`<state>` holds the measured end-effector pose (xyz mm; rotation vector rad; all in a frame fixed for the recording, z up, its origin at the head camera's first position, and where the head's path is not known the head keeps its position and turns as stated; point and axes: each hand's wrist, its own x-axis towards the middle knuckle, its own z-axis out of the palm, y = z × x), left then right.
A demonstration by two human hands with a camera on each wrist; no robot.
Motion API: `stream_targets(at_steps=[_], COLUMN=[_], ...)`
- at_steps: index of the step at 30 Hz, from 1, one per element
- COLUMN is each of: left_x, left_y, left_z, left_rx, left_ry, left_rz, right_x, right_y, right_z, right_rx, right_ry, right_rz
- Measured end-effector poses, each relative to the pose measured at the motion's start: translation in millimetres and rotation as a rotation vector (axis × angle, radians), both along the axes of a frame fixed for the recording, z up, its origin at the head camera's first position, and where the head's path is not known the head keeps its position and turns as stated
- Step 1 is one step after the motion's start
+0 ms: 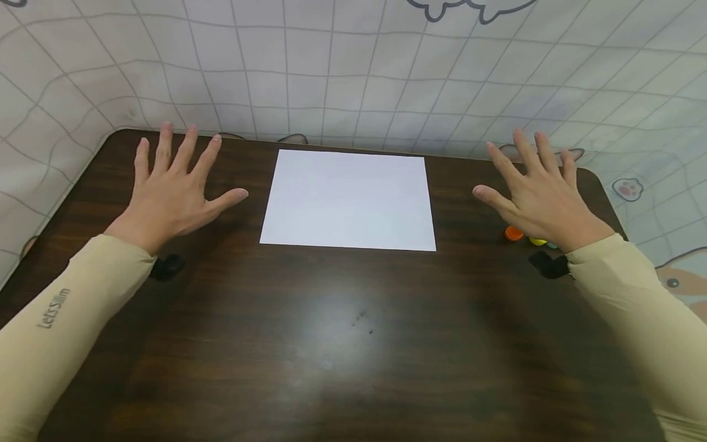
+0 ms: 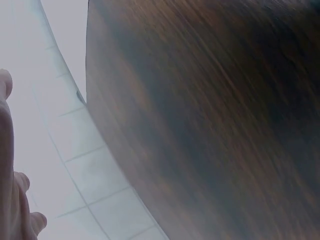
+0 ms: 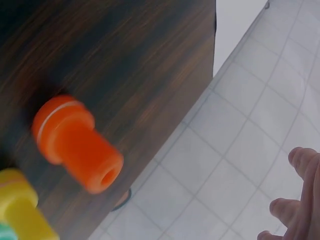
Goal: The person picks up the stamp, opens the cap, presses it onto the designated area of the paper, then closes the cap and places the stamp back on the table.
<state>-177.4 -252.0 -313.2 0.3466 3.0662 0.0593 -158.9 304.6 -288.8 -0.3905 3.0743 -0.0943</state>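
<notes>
My left hand is held over the table's far left part, fingers spread, palm down, with nothing in it. Mirroring it on the far right, my right hand also has spread fingers and holds nothing. Between them a blank white sheet of paper lies flat on the table. Under the right hand stands an orange plastic piece, with a wide round base and a narrower hollow-ended stem. Beside it are a similar yellow piece and a green one, partly cut off in the right wrist view and mostly hidden by the hand in the head view.
The dark wood-grain table has rounded far corners. Behind it and along the sides hangs a white cloth with a grey grid and cartoon prints. Small dark specks mark the tabletop near its middle.
</notes>
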Motion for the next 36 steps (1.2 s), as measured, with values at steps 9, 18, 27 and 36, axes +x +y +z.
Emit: stream_targets(at_steps=[9, 18, 27, 36], left_x=[-1.2, -3.8, -5.0, -5.2], left_y=[14.0, 28.7, 46.8, 56.9], left_z=[-3.4, -8.6, -17.4, -24.0], left_rx=[0.018, 0.040, 0.037, 0.003], left_ry=[-0.023, -0.028, -0.058, -0.111], left_rz=[-0.022, -0.048, -0.091, -0.131], right_x=[-4.9, -7.2, -5.1, -3.4], right_y=[-22.1, -35.6, -39.4, -27.7], right_z=[-3.7, -9.6, -18.5, -23.6], right_rx=[-0.020, -0.026, -0.024, -0.008], right_ry=[-0.007, -0.025, -0.047, -0.075], right_rz=[0.024, 0.042, 0.034, 0.012])
